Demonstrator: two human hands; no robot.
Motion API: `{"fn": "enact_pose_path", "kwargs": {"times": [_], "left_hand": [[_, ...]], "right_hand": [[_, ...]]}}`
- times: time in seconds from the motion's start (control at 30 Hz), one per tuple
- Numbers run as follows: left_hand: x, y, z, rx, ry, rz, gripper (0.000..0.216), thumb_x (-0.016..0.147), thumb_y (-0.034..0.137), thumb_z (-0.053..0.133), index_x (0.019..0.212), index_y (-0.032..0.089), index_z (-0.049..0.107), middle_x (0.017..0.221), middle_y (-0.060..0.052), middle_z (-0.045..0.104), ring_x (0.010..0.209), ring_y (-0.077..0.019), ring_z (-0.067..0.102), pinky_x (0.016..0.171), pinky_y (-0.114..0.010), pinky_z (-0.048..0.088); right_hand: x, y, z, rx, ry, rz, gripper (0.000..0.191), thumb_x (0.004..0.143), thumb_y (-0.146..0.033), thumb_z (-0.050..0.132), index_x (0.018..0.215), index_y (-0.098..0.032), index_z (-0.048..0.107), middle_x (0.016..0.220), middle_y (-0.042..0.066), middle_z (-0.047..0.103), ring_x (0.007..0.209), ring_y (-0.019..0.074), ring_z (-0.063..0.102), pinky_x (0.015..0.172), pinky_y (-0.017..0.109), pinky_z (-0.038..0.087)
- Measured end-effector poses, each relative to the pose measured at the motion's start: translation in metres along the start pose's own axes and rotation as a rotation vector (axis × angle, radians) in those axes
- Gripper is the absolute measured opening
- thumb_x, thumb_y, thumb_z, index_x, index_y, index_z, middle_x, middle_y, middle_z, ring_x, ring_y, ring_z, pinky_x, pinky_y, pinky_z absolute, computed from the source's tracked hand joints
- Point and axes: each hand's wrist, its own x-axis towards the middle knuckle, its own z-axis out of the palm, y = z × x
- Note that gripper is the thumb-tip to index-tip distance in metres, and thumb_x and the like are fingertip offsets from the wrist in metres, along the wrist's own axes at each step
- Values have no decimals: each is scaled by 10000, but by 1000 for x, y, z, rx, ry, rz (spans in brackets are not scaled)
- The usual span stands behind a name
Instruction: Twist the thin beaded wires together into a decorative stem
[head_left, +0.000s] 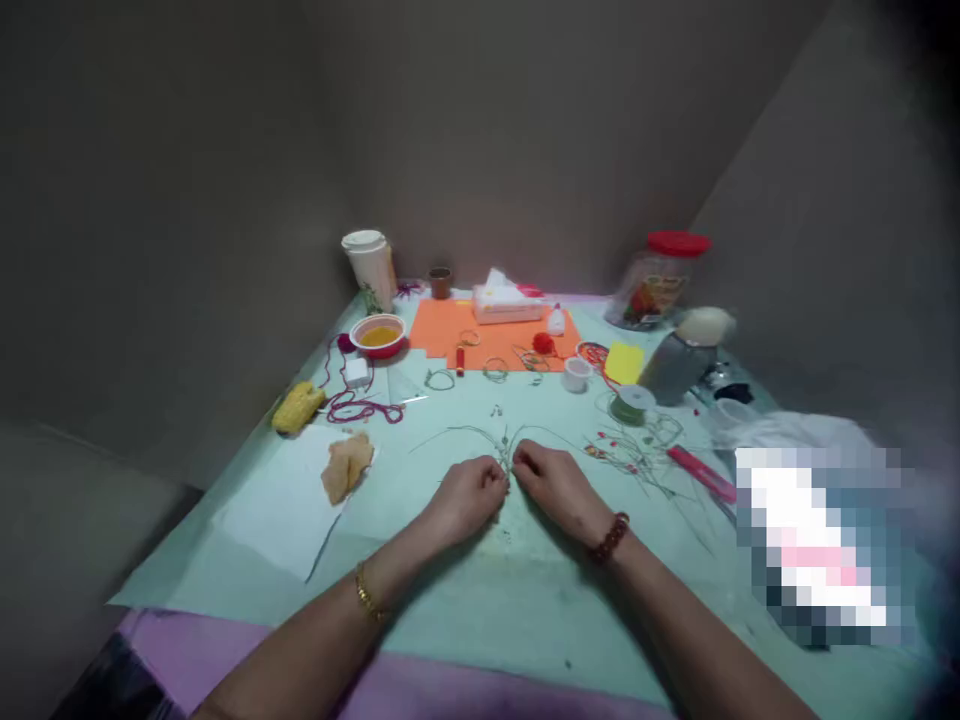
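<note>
Both hands meet at mid-desk, the left hand (pixel 466 495) and right hand (pixel 555 485) with fingers bunched together, pinching a thin green wire (pixel 480 434) that arcs out over the pale green desk (pixel 465 590) — just beyond the knuckles. Farther back, a red bowl (pixel 377 335) holds yellow liquid; a red-lidded jar (pixel 660 280) stands right. A wire spool (pixel 632 403) and loose strands lie near the right hand.
</note>
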Motion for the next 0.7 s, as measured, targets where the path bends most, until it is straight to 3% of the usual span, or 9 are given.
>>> {"fn": "enact_pose_path", "kwargs": {"times": [0.17, 0.4, 0.7], "left_hand": [[2, 3, -1, -5, -26, -15, 178, 753, 217, 445, 812, 179, 608, 543, 32, 577, 474, -92, 460, 514, -199, 311], [0, 6, -2, -53, -39, -74, 267, 709, 167, 447, 913, 167, 618, 520, 33, 579, 417, -88, 431, 485, -200, 313], [-1, 3, -2, 2, -7, -24, 269, 717, 156, 444, 913, 182, 626, 524, 38, 566, 475, -98, 467, 524, -202, 321]], "right_hand": [[2, 4, 0, 25, 23, 54, 143, 790, -200, 433, 709, -190, 550, 642, 3, 586, 604, 136, 493, 584, 239, 299], [1, 4, -9, 116, -44, 68, 138, 754, -196, 468, 706, -189, 597, 602, -23, 557, 582, 124, 480, 562, 226, 304], [6, -1, 2, -79, 53, 101, 170, 814, -206, 461, 740, -207, 614, 635, 1, 619, 597, 137, 507, 577, 238, 288]]}}
